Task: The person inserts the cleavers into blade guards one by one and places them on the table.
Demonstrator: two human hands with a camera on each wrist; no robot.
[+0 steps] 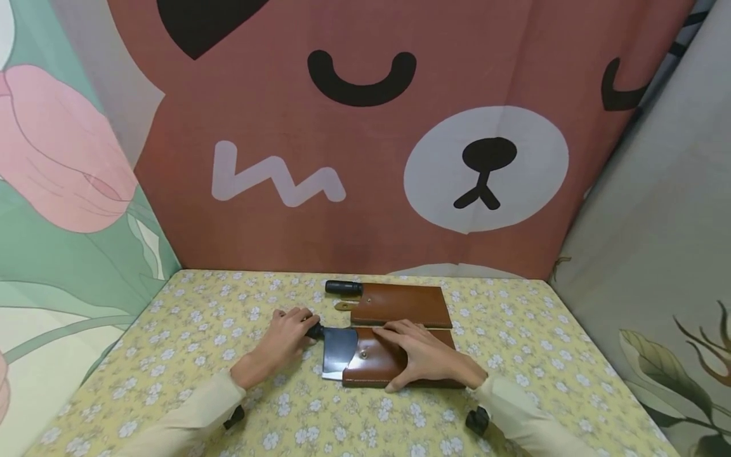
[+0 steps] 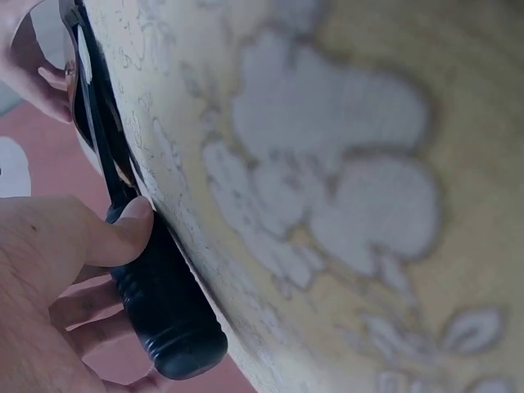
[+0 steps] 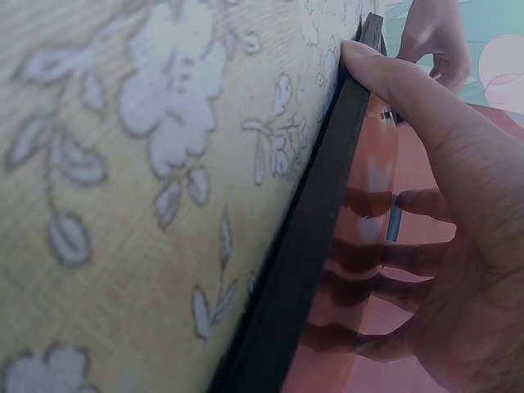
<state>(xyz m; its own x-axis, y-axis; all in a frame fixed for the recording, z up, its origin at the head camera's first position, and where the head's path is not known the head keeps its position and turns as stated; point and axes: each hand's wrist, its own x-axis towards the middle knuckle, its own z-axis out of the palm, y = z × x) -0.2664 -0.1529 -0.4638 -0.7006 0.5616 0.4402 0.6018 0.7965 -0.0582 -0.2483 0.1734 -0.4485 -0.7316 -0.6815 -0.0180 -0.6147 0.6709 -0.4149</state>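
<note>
A cleaver with a black handle (image 2: 168,303) lies partly inside a brown leather sheath (image 1: 368,374), its bare blade (image 1: 338,349) showing between handle and sheath mouth. My left hand (image 1: 290,333) grips the handle, thumb along one side in the left wrist view. Across the sheath spreads my right hand (image 1: 425,355), holding it with the thumb at the near edge and the fingers on its upper face towards the far edge. The right wrist view shows the sheath's dark edge (image 3: 327,196) under the thumb. The cleaver's tip is hidden in the leather.
Just behind lies a second brown sheath (image 1: 400,303) with a black handle (image 1: 342,288) sticking out left and a small strap (image 1: 345,306) below it. A yellow flowered cloth (image 1: 188,336) covers the table, and a printed bear curtain (image 1: 365,235) hangs at its back edge.
</note>
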